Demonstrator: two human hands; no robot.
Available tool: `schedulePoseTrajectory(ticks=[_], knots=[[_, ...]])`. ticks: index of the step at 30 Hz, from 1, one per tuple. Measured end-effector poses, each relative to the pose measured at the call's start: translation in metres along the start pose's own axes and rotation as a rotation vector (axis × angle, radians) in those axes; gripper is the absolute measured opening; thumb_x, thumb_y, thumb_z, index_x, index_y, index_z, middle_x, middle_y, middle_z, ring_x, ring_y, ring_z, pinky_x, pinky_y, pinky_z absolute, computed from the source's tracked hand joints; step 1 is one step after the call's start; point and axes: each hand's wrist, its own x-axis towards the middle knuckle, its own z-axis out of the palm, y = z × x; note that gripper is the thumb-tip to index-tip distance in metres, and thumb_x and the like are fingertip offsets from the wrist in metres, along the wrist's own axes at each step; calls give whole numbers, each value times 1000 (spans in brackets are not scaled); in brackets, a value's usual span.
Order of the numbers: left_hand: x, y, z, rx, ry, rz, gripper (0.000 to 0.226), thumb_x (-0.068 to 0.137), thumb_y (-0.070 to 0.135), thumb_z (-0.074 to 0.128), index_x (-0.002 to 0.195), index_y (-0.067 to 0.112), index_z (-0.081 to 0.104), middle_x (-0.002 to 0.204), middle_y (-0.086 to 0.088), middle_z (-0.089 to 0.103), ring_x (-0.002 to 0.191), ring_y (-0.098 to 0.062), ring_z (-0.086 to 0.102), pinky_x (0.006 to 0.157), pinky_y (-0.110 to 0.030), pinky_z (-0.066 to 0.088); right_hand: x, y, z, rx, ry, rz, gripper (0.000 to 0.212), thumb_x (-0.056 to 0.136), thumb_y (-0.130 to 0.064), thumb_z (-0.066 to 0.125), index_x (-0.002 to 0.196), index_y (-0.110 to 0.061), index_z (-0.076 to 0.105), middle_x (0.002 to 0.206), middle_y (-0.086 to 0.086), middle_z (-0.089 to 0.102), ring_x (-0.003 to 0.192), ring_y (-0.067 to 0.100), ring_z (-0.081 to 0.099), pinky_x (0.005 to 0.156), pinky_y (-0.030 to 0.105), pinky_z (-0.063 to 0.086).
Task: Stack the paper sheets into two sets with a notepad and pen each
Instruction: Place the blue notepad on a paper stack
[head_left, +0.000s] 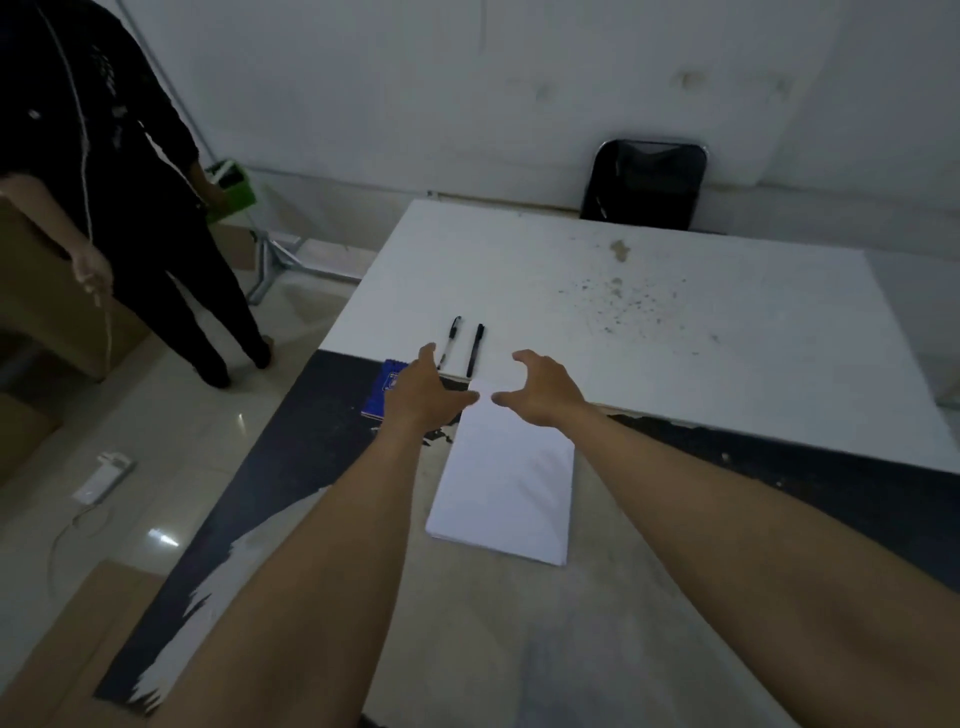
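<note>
Both the left hand and right hand hover with fingers spread, empty, above the paper stack on the bench; pens at twelve o'clock, notepad at ten

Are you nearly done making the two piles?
Not yet. Done: nothing, the paper is one stack. In hand: nothing, the left hand and right hand hover open over it. Left: split it, then add notepad and pens.

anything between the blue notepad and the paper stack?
In the head view the left hand hangs over that gap, covering part of the blue notepad. Beneath it only worn tabletop shows before the paper stack.
</note>
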Motion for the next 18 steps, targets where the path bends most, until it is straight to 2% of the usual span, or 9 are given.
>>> schedulePoseTrajectory(ticks=[4,8,11,14,16,18], knots=[[-23,3,10,13,-49,13,106,71,53,76,154,25,15,151,-8,41,132,-32,46,98,-52,49,-30,14,0,9,73,77,86,84,-47,74,154,-23,30,153,9,39,140,29,39,109,45,42],[-22,-14,25,72,-133,72,110,76,53,75,156,18,8,159,-8,30,144,-31,33,112,-53,34,-45,23,13,8,136,159,93,84,-47,74,157,-22,22,160,7,29,146,28,31,114,47,37],[-16,-28,35,75,-172,116,106,77,53,74,155,21,11,158,-4,30,143,-30,32,112,-56,32,-47,31,32,-33,188,246,98,85,-48,72,159,-24,13,165,4,17,151,29,20,117,50,31],[-5,-46,47,65,-200,144,104,75,55,72,155,26,12,158,0,31,142,-29,33,110,-58,32,-42,39,54,-35,200,347,100,84,-49,72,159,-27,9,167,2,11,152,28,18,117,53,30],[1,-61,59,30,-242,146,107,71,58,71,155,25,13,157,-1,33,143,-31,33,110,-57,34,-39,47,67,-58,181,401,101,84,-51,72,159,-27,9,167,2,12,151,29,20,117,53,30],[10,-73,71,-10,-268,131,105,75,52,74,154,17,15,154,-5,37,141,-33,36,111,-50,36,-35,57,75,-81,160,444,102,82,-53,72,158,-26,9,166,4,15,150,30,21,116,52,31]])
